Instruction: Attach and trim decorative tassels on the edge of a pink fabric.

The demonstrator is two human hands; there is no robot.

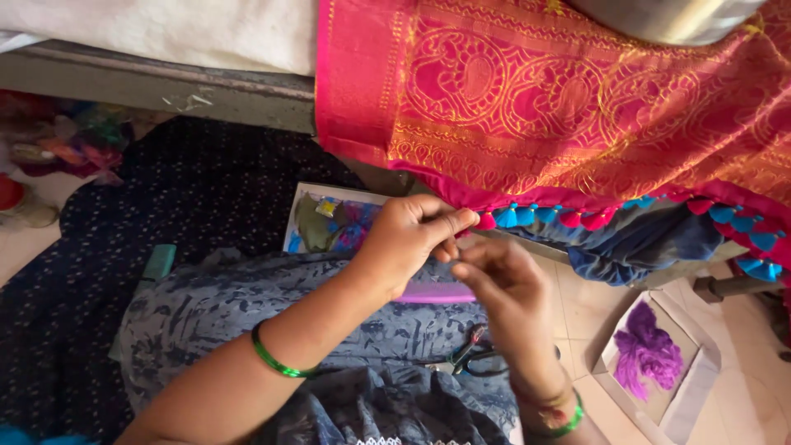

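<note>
A: Left hand (408, 239) pinches the pink-and-gold woven silk cloth (560, 107) at its tasselled hem, over the lap.
B: Right hand (503, 284), fingers curled, grip unclear. Cloth looks light, limp, slippery; hold the hem.

scissors (468, 359) on blue printed lap cloth (247, 305); purple thread bundle (648, 356) in open cardboard box (700, 375) on tiled floor (589, 309); pink comb (437, 292) beside; green bangles (276, 363)
</note>
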